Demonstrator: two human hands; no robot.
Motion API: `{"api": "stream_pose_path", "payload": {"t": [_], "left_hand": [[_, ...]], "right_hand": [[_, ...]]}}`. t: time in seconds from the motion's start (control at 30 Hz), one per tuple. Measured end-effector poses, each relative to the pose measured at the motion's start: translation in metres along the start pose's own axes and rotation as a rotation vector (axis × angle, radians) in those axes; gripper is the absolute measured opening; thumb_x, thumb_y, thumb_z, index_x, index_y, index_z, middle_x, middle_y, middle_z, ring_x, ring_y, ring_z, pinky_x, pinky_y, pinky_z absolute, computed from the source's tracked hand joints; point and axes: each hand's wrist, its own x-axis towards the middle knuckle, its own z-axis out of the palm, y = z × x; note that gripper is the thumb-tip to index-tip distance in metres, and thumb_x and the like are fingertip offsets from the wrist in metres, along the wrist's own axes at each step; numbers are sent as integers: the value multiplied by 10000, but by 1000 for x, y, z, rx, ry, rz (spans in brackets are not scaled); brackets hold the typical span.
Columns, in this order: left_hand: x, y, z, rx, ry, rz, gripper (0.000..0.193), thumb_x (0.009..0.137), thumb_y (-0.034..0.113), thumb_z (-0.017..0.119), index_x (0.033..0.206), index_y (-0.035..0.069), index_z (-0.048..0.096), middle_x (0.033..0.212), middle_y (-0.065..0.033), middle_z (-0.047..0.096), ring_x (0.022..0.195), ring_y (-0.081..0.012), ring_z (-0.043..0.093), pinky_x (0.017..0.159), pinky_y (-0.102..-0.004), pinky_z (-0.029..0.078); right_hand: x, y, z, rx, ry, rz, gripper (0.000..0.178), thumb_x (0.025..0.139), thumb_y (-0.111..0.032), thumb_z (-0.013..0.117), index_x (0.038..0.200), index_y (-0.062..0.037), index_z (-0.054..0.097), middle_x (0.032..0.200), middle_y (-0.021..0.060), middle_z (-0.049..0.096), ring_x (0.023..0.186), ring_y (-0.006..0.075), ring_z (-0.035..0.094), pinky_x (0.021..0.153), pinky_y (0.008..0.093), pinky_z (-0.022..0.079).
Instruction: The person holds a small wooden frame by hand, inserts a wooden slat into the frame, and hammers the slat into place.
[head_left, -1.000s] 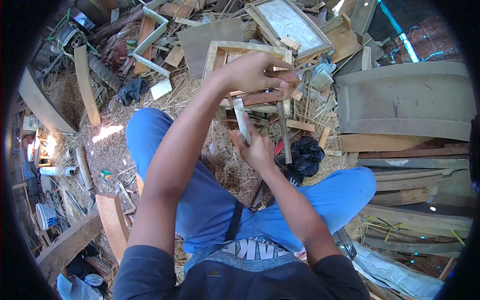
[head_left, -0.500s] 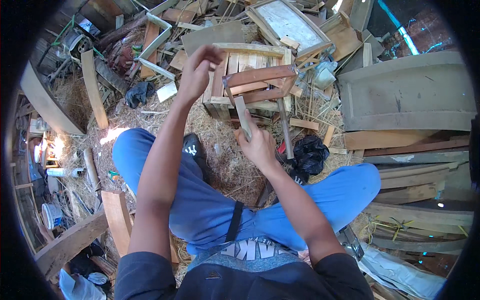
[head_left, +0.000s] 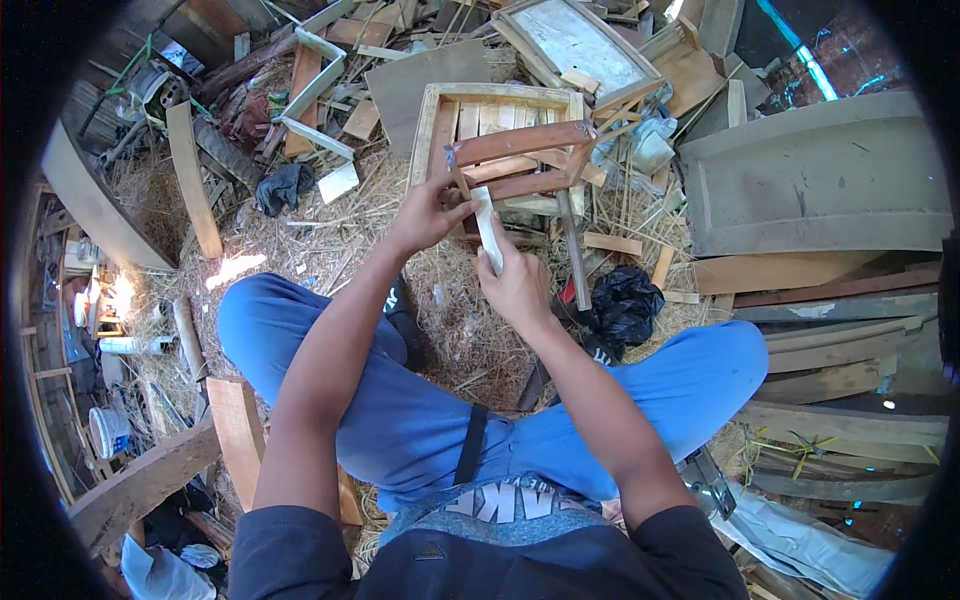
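My right hand (head_left: 517, 287) is closed on a pale flat strip (head_left: 486, 225), whose upper end points away from me; whether it is wood or folded paper I cannot tell. My left hand (head_left: 428, 212) has its fingers curled together at that upper end, beside the near left leg of a small brown wooden frame (head_left: 520, 143). What its fingertips pinch is hidden. The frame has two rails and a long leg (head_left: 573, 250) slanting down on the right. It rests on a shallow slatted wooden box (head_left: 428, 135) standing in front of my feet.
Wood shavings cover the ground. A black plastic bag (head_left: 622, 305) lies by my right foot. Planks (head_left: 840, 335) are stacked at the right under a large grey panel (head_left: 800, 185). Scrap boards and a framed panel (head_left: 575, 50) pile up at the back. Upright boards (head_left: 193, 180) stand left.
My left hand has come down from above the box to the frame's leg and the strip's upper end. The right hand keeps the strip, which has turned slightly and looks brighter.
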Motion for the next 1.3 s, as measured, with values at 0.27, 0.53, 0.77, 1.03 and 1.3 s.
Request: {"api": "stream_pose_path", "payload": {"t": [0.27, 0.53, 0.77, 1.03, 1.3], "left_hand": [[9, -21, 15, -34, 97, 53, 317, 858, 222, 770, 1083, 8, 706, 910, -153, 747, 823, -183, 717, 762, -359, 558], [10, -23, 15, -166, 35, 20, 268, 888, 110, 756, 1103, -31, 677, 972, -55, 706, 919, -116, 646, 850, -308, 537], [10, -25, 16, -231, 47, 29, 287, 873, 162, 781, 1083, -15, 698, 929, -88, 745, 869, -96, 667, 817, -313, 553], [12, -28, 15, -272, 41, 70, 268, 871, 155, 785, 1063, -12, 700, 927, -67, 740, 873, -83, 648, 821, -295, 545], [11, -26, 12, -288, 29, 20, 282, 858, 155, 794, 1065, -14, 701, 912, -64, 738, 861, -87, 643, 815, -298, 546]], "right_hand": [[-1, 0, 2, 6, -4, 47, 634, 888, -297, 673, 1485, -166, 505, 686, 272, 665, 677, 459, 686, 684, 551, 551], [0, -2, 1, 27, 8, 32, 627, 887, -281, 673, 1473, -126, 512, 664, 276, 651, 656, 456, 683, 667, 551, 545], [0, -2, 1, 26, 9, 38, 608, 897, -260, 670, 1465, -104, 519, 637, 267, 640, 632, 441, 682, 642, 533, 541], [1, -2, -2, 30, -9, 56, 596, 904, -253, 674, 1452, -73, 526, 600, 249, 625, 599, 417, 682, 616, 501, 544], [-3, -3, -3, 133, 5, 83, 754, 913, -294, 682, 1555, -72, 354, 720, 231, 699, 694, 401, 719, 681, 498, 563]]}}
